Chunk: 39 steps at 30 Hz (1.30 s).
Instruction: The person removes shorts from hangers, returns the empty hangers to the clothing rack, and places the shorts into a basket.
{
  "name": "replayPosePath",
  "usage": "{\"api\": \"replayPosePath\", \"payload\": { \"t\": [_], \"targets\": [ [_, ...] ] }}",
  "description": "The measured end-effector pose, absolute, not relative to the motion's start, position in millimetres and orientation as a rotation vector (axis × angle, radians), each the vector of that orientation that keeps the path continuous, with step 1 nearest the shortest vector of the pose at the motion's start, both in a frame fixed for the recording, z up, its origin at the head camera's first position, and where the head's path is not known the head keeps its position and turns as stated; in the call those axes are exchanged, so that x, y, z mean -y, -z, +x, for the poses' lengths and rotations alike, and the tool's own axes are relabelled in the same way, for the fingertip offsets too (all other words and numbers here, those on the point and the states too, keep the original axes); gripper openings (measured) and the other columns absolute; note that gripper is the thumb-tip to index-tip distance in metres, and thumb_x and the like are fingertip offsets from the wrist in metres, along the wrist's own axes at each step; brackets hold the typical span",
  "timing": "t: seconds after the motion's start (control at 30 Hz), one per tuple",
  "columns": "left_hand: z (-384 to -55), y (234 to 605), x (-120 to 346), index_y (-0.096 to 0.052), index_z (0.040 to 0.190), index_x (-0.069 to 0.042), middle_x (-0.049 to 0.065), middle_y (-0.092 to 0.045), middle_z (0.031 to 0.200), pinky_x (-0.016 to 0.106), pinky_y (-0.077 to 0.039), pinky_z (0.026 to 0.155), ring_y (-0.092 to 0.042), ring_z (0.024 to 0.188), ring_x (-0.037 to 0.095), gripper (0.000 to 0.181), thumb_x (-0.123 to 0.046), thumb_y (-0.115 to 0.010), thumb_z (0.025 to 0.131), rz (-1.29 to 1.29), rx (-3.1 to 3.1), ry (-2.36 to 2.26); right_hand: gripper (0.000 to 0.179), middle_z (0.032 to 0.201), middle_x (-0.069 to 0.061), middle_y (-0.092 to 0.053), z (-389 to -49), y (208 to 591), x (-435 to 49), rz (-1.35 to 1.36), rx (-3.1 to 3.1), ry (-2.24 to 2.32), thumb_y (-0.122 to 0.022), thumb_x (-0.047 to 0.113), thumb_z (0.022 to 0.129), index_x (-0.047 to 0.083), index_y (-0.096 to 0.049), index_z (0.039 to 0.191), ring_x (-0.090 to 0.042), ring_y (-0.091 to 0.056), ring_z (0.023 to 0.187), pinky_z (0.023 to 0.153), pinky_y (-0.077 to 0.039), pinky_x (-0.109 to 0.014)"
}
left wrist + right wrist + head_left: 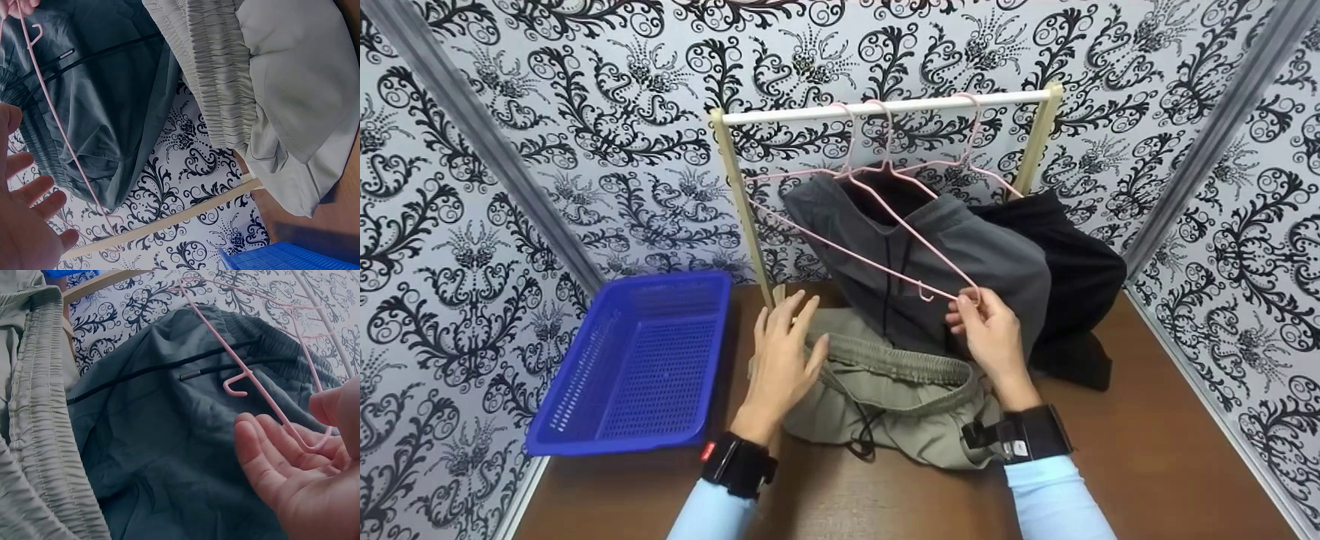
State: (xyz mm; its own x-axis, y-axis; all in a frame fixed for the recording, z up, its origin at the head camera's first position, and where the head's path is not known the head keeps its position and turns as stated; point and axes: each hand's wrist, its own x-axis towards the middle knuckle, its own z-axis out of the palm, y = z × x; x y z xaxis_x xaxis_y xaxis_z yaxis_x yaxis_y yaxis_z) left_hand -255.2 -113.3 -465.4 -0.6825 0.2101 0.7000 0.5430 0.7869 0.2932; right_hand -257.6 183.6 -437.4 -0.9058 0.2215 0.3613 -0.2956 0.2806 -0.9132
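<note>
My right hand (991, 334) holds the right lower corner of a pink clothes hanger (919, 238), which hangs bare from the rail and is pulled forward. In the right wrist view the hanger's corner (315, 447) lies between the thumb and the fingers. My left hand (781, 356) has its fingers spread, over the left side of the khaki elastic-waist shorts (885, 405), and holds nothing. The shorts lie on the table with the waistband up and a dark drawstring at the front. Behind the hanger hangs a dark grey garment (997, 255) with a drawstring.
A small rack with a white rail (795, 115) and wooden posts (739, 202) stands at the back. Black clothing (1080, 262) hangs at its right. Left of the shorts sits a blue plastic basket (660, 375) with nothing in it. Patterned walls enclose the brown table (1170, 450).
</note>
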Motion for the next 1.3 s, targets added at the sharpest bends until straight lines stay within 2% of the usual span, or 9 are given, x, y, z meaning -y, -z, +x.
{"api": "replayPosePath", "payload": {
  "t": [0.13, 0.33, 0.6, 0.83, 1.07, 1.3],
  "targets": [
    [-254.7, 464.7, 110.3, -0.059, 0.143, -0.004, 0.020, -0.054, 0.147, 0.064, -0.025, 0.117, -0.049, 0.137, 0.038, 0.053, -0.020, -0.071, 0.093, -0.551, 2.303, 0.661, 0.022, 0.095, -0.024, -0.074, -253.4, 441.7, -191.1, -0.001, 2.221, -1.637, -0.055, 0.010, 0.106, -0.008, -0.066, 0.108, -0.002, -0.068, 0.068, 0.063, -0.058, -0.021],
    [-252.7, 466.3, 103.7, -0.059, 0.143, -0.006, 0.019, -0.054, 0.146, 0.066, -0.027, 0.114, -0.049, 0.135, 0.039, 0.053, -0.023, -0.071, 0.094, -0.531, 2.304, 0.646, 0.030, 0.087, -0.015, -0.076, -244.7, 445.8, -198.8, -0.045, 2.326, -1.567, -0.056, 0.020, 0.107, -0.006, -0.071, 0.101, -0.009, -0.069, 0.065, 0.060, -0.057, -0.023],
    [-248.7, 475.3, 92.9, -0.060, 0.141, -0.004, 0.021, -0.054, 0.144, 0.067, -0.030, 0.111, -0.050, 0.132, 0.042, 0.054, -0.022, -0.073, 0.092, -0.504, 2.283, 0.644, 0.025, 0.097, -0.018, -0.076, -233.7, 461.0, -200.8, 0.036, 2.261, -1.444, -0.058, 0.017, 0.106, -0.003, -0.072, 0.111, -0.020, -0.072, 0.079, 0.065, -0.052, -0.014],
    [-242.8, 487.6, 83.0, -0.059, 0.141, -0.002, 0.023, -0.053, 0.143, 0.066, -0.031, 0.110, -0.051, 0.130, 0.042, 0.054, -0.025, -0.070, 0.093, -0.499, 2.273, 0.649, 0.019, 0.104, -0.015, -0.072, -228.4, 477.4, -198.7, 0.197, 2.118, -1.261, -0.065, 0.005, 0.100, -0.003, -0.073, 0.115, -0.008, -0.065, 0.090, 0.079, -0.047, -0.008],
    [-237.0, 498.7, 75.0, -0.057, 0.143, -0.002, 0.024, -0.052, 0.145, 0.065, -0.033, 0.110, -0.049, 0.134, 0.044, 0.055, -0.028, -0.068, 0.095, -0.482, 2.319, 0.680, 0.024, 0.115, -0.019, -0.070, -225.9, 489.4, -195.2, 0.301, 2.096, -1.178, -0.067, 0.000, 0.096, -0.006, -0.071, 0.119, -0.028, -0.066, 0.100, 0.088, -0.047, -0.013],
    [-231.7, 508.4, 69.0, -0.057, 0.144, -0.004, 0.023, -0.051, 0.146, 0.067, -0.032, 0.109, -0.048, 0.134, 0.043, 0.059, -0.033, -0.069, 0.094, -0.454, 2.361, 0.709, 0.027, 0.121, -0.021, -0.069, -222.6, 500.2, -191.9, 0.317, 2.099, -1.141, -0.071, 0.000, 0.093, -0.006, -0.071, 0.119, -0.038, -0.065, 0.113, 0.095, -0.038, -0.007]
  ]
}}
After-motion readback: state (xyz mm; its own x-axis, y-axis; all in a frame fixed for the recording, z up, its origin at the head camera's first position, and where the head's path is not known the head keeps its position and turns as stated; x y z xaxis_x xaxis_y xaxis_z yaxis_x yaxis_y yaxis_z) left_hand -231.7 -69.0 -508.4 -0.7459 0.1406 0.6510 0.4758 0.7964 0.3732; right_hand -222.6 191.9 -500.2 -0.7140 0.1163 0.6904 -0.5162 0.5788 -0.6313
